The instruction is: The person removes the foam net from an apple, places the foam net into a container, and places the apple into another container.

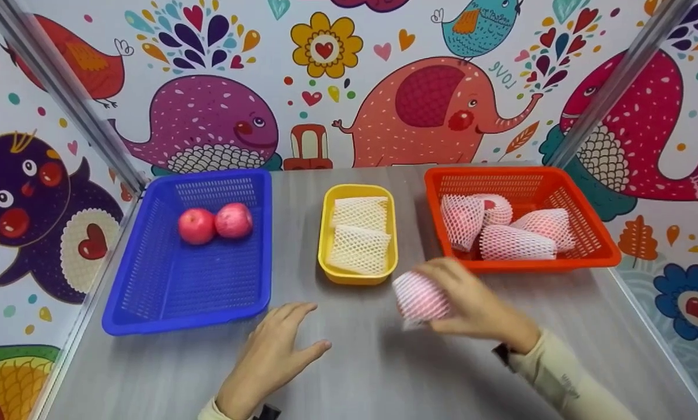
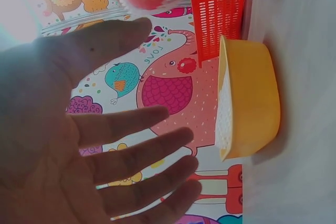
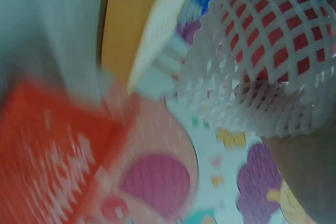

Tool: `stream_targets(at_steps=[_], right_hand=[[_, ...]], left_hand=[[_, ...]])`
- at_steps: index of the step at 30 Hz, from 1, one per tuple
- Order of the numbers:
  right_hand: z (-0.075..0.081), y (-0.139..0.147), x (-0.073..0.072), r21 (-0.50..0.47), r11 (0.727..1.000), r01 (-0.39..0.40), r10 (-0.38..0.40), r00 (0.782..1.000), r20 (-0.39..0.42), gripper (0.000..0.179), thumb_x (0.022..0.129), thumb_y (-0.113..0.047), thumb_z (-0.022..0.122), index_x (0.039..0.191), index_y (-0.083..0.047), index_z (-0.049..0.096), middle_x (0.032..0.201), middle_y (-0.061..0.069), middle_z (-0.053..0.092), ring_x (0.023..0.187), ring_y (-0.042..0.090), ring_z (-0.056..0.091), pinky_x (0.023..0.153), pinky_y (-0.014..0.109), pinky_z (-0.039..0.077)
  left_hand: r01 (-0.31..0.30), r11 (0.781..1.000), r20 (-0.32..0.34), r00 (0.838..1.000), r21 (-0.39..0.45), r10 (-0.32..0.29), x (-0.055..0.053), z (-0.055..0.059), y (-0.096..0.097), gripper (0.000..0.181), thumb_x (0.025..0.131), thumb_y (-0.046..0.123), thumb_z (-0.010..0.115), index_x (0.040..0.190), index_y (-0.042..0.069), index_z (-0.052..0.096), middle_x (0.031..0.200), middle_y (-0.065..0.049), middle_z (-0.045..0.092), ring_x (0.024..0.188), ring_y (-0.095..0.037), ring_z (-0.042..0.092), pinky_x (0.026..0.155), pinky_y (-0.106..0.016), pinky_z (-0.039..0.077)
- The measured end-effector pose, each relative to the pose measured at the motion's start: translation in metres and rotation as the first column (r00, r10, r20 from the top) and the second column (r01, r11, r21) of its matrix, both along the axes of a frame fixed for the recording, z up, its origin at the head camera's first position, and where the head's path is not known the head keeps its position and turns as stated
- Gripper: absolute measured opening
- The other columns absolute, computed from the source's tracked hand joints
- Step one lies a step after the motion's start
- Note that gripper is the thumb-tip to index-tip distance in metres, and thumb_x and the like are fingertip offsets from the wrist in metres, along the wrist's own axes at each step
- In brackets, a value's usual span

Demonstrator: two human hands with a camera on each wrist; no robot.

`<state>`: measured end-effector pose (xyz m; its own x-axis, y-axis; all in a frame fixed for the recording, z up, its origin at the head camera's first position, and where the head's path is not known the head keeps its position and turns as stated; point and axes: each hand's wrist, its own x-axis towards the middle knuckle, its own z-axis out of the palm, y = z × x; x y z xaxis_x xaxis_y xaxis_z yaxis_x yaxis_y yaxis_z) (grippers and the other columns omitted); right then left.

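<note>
My right hand (image 1: 471, 300) grips an apple in a white foam net (image 1: 421, 296) above the table, in front of the red basket (image 1: 529, 267). In the right wrist view red skin shows through the mesh of the netted apple (image 3: 278, 45). My left hand (image 1: 273, 353) holds nothing; its fingers are spread near the front corner of the blue basket (image 1: 191, 324). The left wrist view shows the left hand (image 2: 58, 119) with thumb and fingers apart. Two bare apples, a left one (image 1: 197, 226) and a right one (image 1: 233, 220), sit in the blue basket.
Between the baskets stands a yellow container (image 1: 357, 280) with flat foam nets (image 1: 360, 249) in it. Several netted apples (image 1: 518, 242) lie in the red basket. A patterned wall (image 1: 325, 87) closes off the back, and metal posts (image 1: 617, 81) stand at the corners.
</note>
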<state>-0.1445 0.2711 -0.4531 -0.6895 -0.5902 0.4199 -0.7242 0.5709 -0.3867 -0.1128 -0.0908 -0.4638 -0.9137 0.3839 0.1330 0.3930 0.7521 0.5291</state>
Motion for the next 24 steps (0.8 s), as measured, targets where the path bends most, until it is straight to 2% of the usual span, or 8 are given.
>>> stream_targets(at_steps=[4, 6, 8, 13, 17, 24], right_hand=[[-0.034, -0.025, 0.009, -0.021, 0.998, -0.064, 0.064, 0.997, 0.035, 0.087, 0.062, -0.019, 0.087, 0.141, -0.004, 0.052, 0.13, 0.011, 0.051, 0.112, 0.022, 0.054, 0.086, 0.038, 0.056], [-0.048, -0.034, 0.013, -0.033, 0.997, -0.074, 0.076, 0.994, 0.078, 0.088, 0.063, -0.018, 0.086, 0.142, -0.007, 0.051, 0.131, 0.009, 0.051, 0.112, 0.021, 0.054, 0.088, 0.036, 0.055], [-0.06, -0.041, 0.017, -0.046, 0.997, -0.069, 0.075, 0.988, 0.136, 0.088, 0.065, -0.018, 0.085, 0.145, -0.009, 0.049, 0.133, 0.007, 0.05, 0.114, 0.019, 0.054, 0.091, 0.035, 0.053], [-0.083, -0.051, 0.022, -0.044, 0.996, -0.078, 0.085, 0.979, 0.188, 0.087, 0.066, -0.016, 0.085, 0.144, -0.007, 0.048, 0.133, 0.005, 0.049, 0.115, 0.018, 0.054, 0.095, 0.035, 0.051], [-0.089, -0.052, 0.025, -0.021, 0.997, -0.069, 0.072, 0.972, 0.221, 0.085, 0.067, -0.016, 0.086, 0.143, -0.006, 0.049, 0.133, 0.003, 0.049, 0.116, 0.017, 0.053, 0.096, 0.035, 0.05], [-0.085, -0.048, 0.026, 0.025, 0.998, -0.064, 0.056, 0.966, 0.252, 0.084, 0.071, -0.017, 0.084, 0.145, -0.013, 0.046, 0.134, 0.001, 0.05, 0.116, 0.016, 0.053, 0.095, 0.036, 0.05]], left_hand=[[0.003, 1.0, 0.003, 1.0, 0.002, -0.003, 0.001, -0.002, 0.0, 0.06, 0.08, 0.045, 0.082, 0.126, 0.009, 0.066, 0.121, -0.006, 0.066, 0.113, -0.029, 0.059, 0.093, -0.052, 0.048], [0.003, 1.0, 0.002, 1.0, 0.001, -0.003, 0.002, -0.002, -0.001, 0.061, 0.08, 0.046, 0.081, 0.126, 0.008, 0.066, 0.121, -0.006, 0.066, 0.113, -0.029, 0.059, 0.093, -0.052, 0.048], [0.004, 1.0, 0.002, 1.0, 0.007, -0.004, 0.002, -0.003, -0.001, 0.061, 0.08, 0.045, 0.081, 0.125, 0.008, 0.066, 0.121, -0.007, 0.066, 0.114, -0.03, 0.059, 0.093, -0.052, 0.048], [0.005, 1.0, 0.014, 1.0, 0.014, -0.005, 0.003, -0.005, -0.002, 0.06, 0.081, 0.045, 0.081, 0.126, 0.008, 0.066, 0.122, -0.007, 0.065, 0.115, -0.03, 0.059, 0.093, -0.053, 0.048], [0.001, 1.0, 0.02, 1.0, 0.01, -0.001, 0.004, -0.006, -0.002, 0.06, 0.081, 0.046, 0.08, 0.126, 0.009, 0.066, 0.123, -0.006, 0.065, 0.115, -0.029, 0.059, 0.093, -0.053, 0.048], [0.011, 0.999, 0.029, 1.0, 0.036, -0.012, 0.005, -0.009, -0.003, 0.06, 0.083, 0.045, 0.08, 0.127, 0.007, 0.065, 0.121, -0.006, 0.066, 0.114, -0.029, 0.059, 0.093, -0.053, 0.048]])
